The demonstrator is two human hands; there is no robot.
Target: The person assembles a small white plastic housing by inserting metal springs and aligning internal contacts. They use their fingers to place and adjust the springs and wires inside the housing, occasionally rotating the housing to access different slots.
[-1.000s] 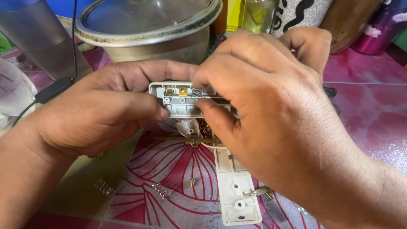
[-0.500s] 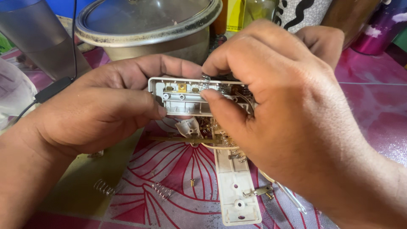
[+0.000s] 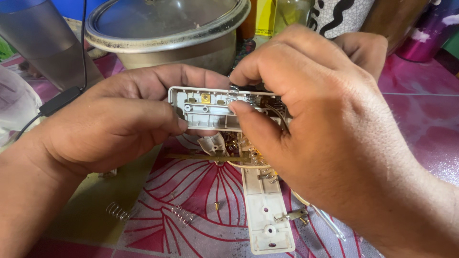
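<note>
The left hand (image 3: 110,126) grips the left end of an opened power-strip housing (image 3: 210,109), thumb pressed on its near face and fingers curled behind, holding it up above the bench (image 3: 420,124). The right hand (image 3: 325,129) comes in from the right, its thumb and forefinger pinched over the housing's middle, where small coil springs and brass contacts sit (exactly what the fingertips nip is too small to tell). A brass contact tab shows in the housing's left part.

Below the housing, on the pink patterned cloth (image 3: 201,191), lies the strip's other half, a white cover plate (image 3: 267,215), long side running near to far, with a metal clip on its right edge. A brass strip (image 3: 205,156) lies across just beyond it. Two loose springs (image 3: 181,214) rest on the cloth to the left, near a small brass screw (image 3: 216,205).

At the far edge stands a cooking pot with a glass lid (image 3: 167,28), a black cable (image 3: 62,100) to its left.
</note>
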